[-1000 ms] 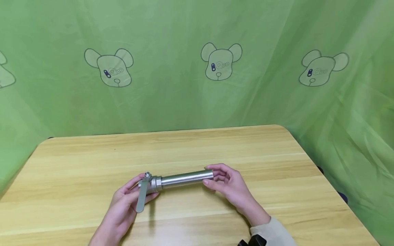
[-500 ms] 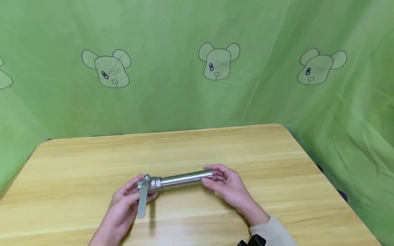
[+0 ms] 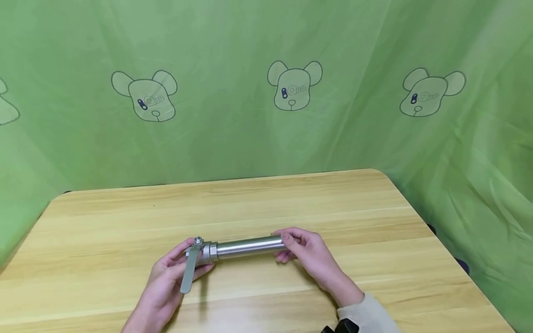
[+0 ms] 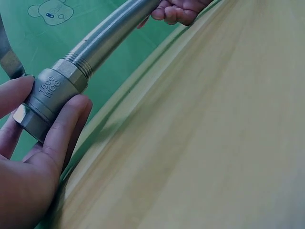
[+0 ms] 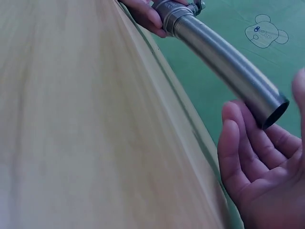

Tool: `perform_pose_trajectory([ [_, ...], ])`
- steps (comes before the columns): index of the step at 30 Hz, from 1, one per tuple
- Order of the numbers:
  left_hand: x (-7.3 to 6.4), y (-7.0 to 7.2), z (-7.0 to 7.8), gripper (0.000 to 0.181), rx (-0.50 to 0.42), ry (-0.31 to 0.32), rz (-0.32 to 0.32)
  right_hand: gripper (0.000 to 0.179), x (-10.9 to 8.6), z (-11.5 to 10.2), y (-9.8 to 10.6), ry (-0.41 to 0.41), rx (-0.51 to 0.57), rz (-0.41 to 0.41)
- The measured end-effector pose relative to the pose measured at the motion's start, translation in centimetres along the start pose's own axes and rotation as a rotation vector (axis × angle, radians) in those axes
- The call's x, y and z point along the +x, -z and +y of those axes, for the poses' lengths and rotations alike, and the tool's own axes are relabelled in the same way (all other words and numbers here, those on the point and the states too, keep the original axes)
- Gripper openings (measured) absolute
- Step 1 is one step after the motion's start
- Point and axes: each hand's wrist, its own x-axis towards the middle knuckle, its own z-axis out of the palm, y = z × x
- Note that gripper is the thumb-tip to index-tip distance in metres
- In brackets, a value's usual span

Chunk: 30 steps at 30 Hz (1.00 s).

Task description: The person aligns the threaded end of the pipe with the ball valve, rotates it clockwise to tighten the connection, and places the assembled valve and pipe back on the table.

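A metal ball valve (image 4: 50, 95) marked "1000 WOG" is joined to a straight steel pipe (image 3: 250, 246) through a threaded end. My left hand (image 3: 166, 282) grips the valve body, thumb and fingers on opposite sides. The flat lever handle (image 3: 190, 270) hangs toward me across the hand. At the pipe's free end is my right hand (image 3: 310, 254), its fingers curled beneath the tube. From the head its thumb lies over the pipe end; the right wrist view shows the thumb (image 5: 299, 88) by the open rim. Pipe and valve are held above the table, nearly level.
The wood-grain table (image 3: 125, 222) has rounded far corners. Behind and beside it hangs a green curtain (image 3: 225, 120) printed with bear heads. A black device (image 3: 345, 326) sits by the light right sleeve (image 3: 368, 314).
My right thumb has shifted onto the top of the pipe end, and its fingers have dropped lower beneath. The pipe's right end has sunk slightly. The left hand keeps its hold.
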Motion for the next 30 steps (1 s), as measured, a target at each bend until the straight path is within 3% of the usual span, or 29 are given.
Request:
perform_pose_trajectory([
  [7, 0.17, 0.09, 0.08, 0.037, -0.030, -0.003, 0.003, 0.063, 0.18, 0.19, 0.13, 0.002, -0.025, 0.016],
  [17, 0.24, -0.08, 0.28, 0.038, -0.029, 0.017, 0.010, 0.050, 0.31, 0.06, -0.01, -0.017, 0.029, 0.079],
  [30, 0.14, -0.40, 0.28, 0.041, 0.034, 0.019, 0.028, 0.051, 0.24, -0.08, -0.10, -0.015, 0.147, 0.033],
])
